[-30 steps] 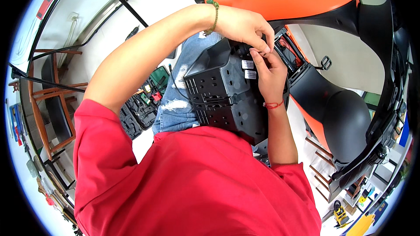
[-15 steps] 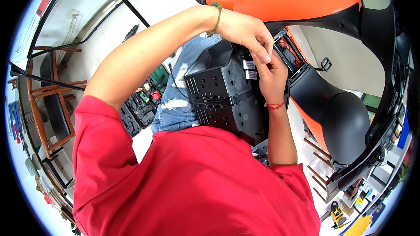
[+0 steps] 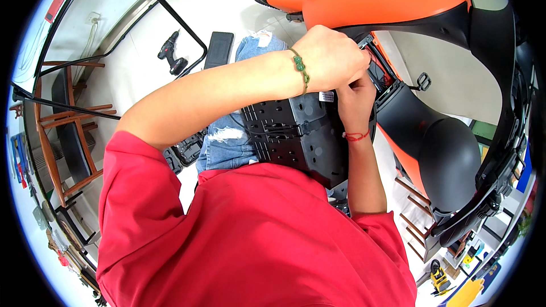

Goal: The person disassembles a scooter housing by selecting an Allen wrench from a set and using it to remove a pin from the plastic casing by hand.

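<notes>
A black plastic box (image 3: pixel 278 136) with slots and holes in its wall rests on my lap, over blue jeans (image 3: pixel 230 139). My left hand (image 3: pixel 331 59) reaches across the box's far end, with its fingers bent and pressed together. Right beside it is my right hand (image 3: pixel 357 102), closed, its thumb and fingertips meeting the left ones. Whatever they pinch is hidden behind the fingers. A white label (image 3: pixel 326 96) on the box shows just below my left hand; my left forearm covers much of the box's far part.
An orange and black scooter (image 3: pixel 387 0) stands ahead and to the right, its black seat (image 3: pixel 449 159) near my right arm. On the floor at the left are a cordless drill (image 3: pixel 172 54), a black flat case (image 3: pixel 219 49) and an open toolbox (image 3: pixel 185 150). Wooden chairs (image 3: pixel 68 131) stand further left.
My left forearm has swung down and my left hand has turned and moved right, over the right fingertips. The drill and flat case now show, while more of the box is covered.
</notes>
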### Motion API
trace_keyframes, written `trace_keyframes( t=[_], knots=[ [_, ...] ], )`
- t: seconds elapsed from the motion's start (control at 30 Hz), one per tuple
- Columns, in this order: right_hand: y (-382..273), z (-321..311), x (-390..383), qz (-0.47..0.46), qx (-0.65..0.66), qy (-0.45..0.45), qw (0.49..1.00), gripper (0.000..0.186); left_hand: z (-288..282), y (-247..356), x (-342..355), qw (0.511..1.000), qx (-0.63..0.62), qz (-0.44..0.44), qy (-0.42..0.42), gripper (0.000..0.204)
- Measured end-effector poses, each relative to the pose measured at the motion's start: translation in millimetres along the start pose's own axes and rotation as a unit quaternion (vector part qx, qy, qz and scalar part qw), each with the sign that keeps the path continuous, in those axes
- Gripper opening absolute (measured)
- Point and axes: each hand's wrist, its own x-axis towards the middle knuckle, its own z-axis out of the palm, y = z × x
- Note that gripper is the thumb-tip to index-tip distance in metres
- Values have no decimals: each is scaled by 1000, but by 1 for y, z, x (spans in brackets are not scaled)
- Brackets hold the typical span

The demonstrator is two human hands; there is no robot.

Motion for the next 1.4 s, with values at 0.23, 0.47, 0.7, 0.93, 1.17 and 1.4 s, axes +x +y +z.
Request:
trace_keyframes(
  t=[0.23, 0.47, 0.7, 0.93, 1.17, 1.4],
  knots=[
    [-4, 2, 2, -9, 9, -25, 1000, 19, -26, 7, 5, 990, 144, -10, -8, 19],
    [-4, 0, 2, -36, 3, -16, 999, 15, -44, -7, 11, 992, 32, -43, -110, 33],
    [-9, 2, 2, -33, -3, -17, 999, 15, -53, -21, 12, 984, -4, 60, -166, 34],
    [-6, -1, 0, -53, -7, -28, 998, 14, -41, 4, 10, 989, 59, -17, -132, 27],
    [-6, 1, 0, 3, -18, 15, 1000, 12, -38, 9, 10, 980, 23, -88, -176, 33],
    [-6, 0, 1, -18, -6, -4, 1000, 13, -41, -25, 12, 963, -208, 5, -172, 28]
  ],
)
